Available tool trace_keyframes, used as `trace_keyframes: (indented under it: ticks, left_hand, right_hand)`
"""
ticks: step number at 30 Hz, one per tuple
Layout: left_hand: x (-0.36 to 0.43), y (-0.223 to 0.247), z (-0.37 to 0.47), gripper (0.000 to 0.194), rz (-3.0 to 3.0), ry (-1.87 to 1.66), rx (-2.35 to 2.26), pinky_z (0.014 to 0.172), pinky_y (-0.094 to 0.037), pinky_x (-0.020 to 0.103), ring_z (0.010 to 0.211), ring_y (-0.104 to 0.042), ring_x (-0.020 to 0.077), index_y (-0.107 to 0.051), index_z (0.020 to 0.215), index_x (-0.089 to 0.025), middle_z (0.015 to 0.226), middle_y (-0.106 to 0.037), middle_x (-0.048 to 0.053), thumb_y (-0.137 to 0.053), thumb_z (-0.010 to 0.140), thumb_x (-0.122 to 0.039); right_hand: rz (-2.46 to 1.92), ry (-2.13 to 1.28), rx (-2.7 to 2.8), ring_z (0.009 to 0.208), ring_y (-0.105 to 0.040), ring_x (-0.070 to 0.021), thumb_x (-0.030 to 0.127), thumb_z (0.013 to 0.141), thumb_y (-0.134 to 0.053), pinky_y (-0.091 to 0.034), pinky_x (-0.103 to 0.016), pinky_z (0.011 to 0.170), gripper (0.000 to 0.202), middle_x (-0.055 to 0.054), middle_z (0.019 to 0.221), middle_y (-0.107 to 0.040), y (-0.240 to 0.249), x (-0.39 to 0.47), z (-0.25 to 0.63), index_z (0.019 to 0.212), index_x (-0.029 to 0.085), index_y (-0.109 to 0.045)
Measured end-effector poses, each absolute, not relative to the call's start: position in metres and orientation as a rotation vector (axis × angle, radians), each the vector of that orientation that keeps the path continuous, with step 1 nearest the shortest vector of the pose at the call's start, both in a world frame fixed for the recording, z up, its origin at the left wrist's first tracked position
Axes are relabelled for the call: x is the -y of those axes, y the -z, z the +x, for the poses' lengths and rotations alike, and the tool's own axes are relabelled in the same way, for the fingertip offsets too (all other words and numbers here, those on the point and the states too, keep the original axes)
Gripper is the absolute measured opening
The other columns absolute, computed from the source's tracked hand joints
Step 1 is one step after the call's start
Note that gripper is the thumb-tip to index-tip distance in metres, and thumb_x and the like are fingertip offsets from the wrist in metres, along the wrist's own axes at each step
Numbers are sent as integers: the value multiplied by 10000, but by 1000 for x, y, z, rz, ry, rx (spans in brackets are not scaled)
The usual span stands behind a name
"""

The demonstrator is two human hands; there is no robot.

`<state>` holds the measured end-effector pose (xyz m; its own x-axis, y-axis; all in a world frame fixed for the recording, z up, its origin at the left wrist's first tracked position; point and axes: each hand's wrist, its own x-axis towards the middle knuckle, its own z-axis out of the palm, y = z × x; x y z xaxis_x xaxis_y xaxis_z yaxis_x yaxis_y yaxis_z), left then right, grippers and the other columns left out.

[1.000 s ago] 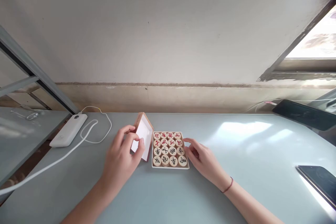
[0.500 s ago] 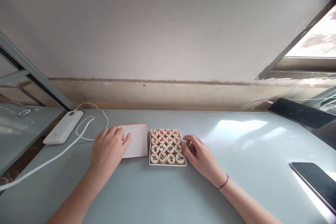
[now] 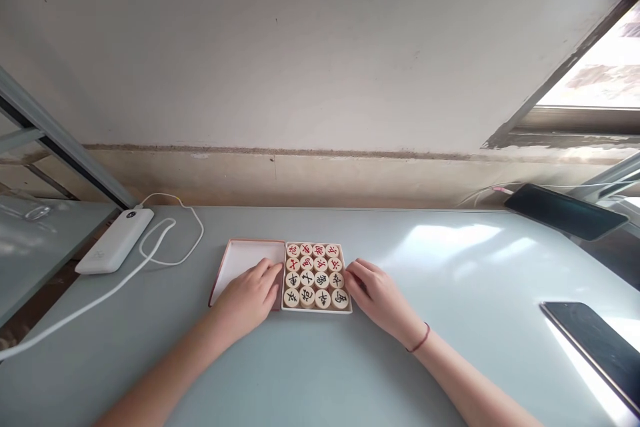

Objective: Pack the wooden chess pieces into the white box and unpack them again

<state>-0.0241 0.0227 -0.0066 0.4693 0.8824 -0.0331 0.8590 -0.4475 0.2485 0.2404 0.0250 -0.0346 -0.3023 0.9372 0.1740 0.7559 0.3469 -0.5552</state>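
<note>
A white-rimmed box packed with round xiangqi pieces sits on the grey-blue table. The upper two rows carry red characters, the lower two black. Close against its left wall lies the box lid, white inside and reddish at its edges. My left hand reaches across the lid, fingers bent together, tips at the seam between lid and box; what they grip is hidden. My right hand, wearing a dark red cord, is curled with thumb and fingertips against the box's right wall.
A white power bank with a white cable lies at the left beside a metal frame post. One dark phone lies at the right; another dark device is tilted at the back right. A wall stands behind the table.
My left hand has moved right across the lid, from its left part to its right edge. The lid now sits closer to the box. My right hand has curled a little more.
</note>
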Motion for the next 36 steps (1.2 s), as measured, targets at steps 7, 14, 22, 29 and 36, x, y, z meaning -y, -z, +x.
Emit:
trace_keyframes:
  ticks: [7, 14, 22, 29, 36]
  left_hand:
    - [-37, 6, -11, 260, 2564, -405, -1676, 726, -479, 298, 873, -635, 199, -557, 1109, -200, 1022, -640, 54, -362, 939, -212]
    - [-59, 7, 15, 212, 2700, -327, -1781, 616, -426, 277, 724, -595, 182, -609, 839, -183, 814, -611, 48, -409, 907, -195]
    - [-52, 7, 22, 294, 2711, -325, -1888, 656, -400, 336, 749, -573, 230, -642, 755, -163, 770, -618, 88, -419, 914, -270]
    - [-46, 8, 26, 329, 2699, -304, -1940, 650, -360, 330, 746, -576, 218, -664, 772, -168, 783, -638, 87, -394, 932, -268]
    - [-44, 14, 27, 246, 2616, -370, -1970, 641, -350, 329, 734, -587, 203, -628, 734, -161, 768, -639, 62, -445, 878, -242]
  right_hand:
    - [-1470, -486, 2166, 540, -422, -128, 267, 931, -311, -342, -241, 516, 303, -9, 643, -500, 36, -27, 240, 638, 217, -373]
    - [-1437, -498, 2189, 542, -444, -123, 241, 919, -318, -350, -235, 523, 288, -15, 657, -516, 32, -25, 241, 650, 211, -414]
    - [-1431, -445, 2215, 537, -425, -117, 215, 905, -327, -334, -226, 537, 271, -6, 650, -498, 34, -25, 242, 642, 209, -393]
    - [-1495, -321, 2135, 476, -353, -100, 178, 827, -368, -278, -223, 492, 237, 19, 574, -441, 38, -20, 234, 593, 209, -342]
    - [-1543, -324, 2056, 429, -267, -82, 183, 776, -389, -204, -219, 431, 233, 37, 527, -374, 42, -19, 232, 570, 207, -284]
